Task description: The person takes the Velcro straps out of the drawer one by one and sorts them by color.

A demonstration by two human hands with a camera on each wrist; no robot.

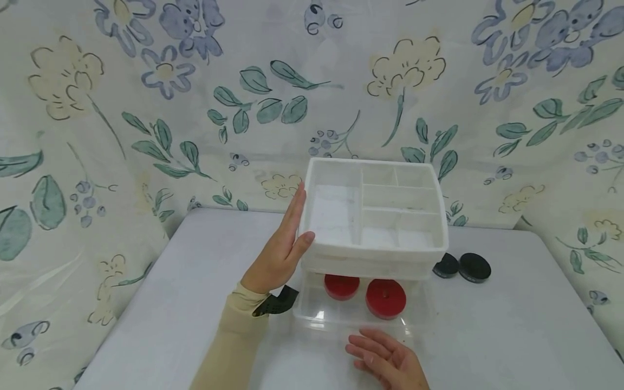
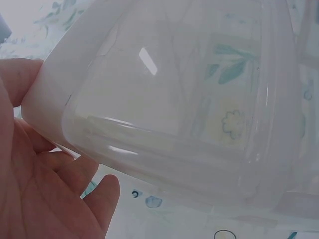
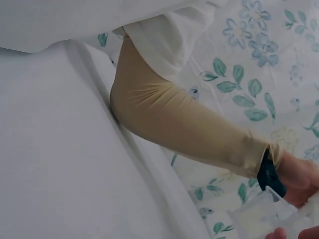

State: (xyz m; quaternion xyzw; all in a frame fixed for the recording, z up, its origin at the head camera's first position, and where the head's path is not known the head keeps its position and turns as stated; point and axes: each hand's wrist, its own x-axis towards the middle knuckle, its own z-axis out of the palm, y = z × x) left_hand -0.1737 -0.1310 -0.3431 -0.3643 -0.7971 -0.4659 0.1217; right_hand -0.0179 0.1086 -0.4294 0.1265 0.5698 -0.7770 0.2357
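A white storage box (image 1: 375, 260) with an open, divided top stands on the table. From its lower front, a clear drawer (image 1: 346, 319) sticks out with two red round pieces inside, a left red disc (image 1: 342, 287) and a right red disc (image 1: 386, 299). My left hand (image 1: 280, 254) rests against the box's left side, fingers straight along it and thumb at the front corner. The left wrist view shows that hand (image 2: 50, 184) touching the see-through box wall (image 2: 164, 99). In front of the drawer, my right hand (image 1: 387, 360) hovers with relaxed fingers, holding nothing.
To the right of the box lie two black round pieces, one whole black disc (image 1: 475, 267) and one partly hidden black disc (image 1: 446, 266). Behind the white table (image 1: 512, 325) hangs a flowered cloth (image 1: 341, 70). A black band (image 1: 277, 301) circles the left wrist.
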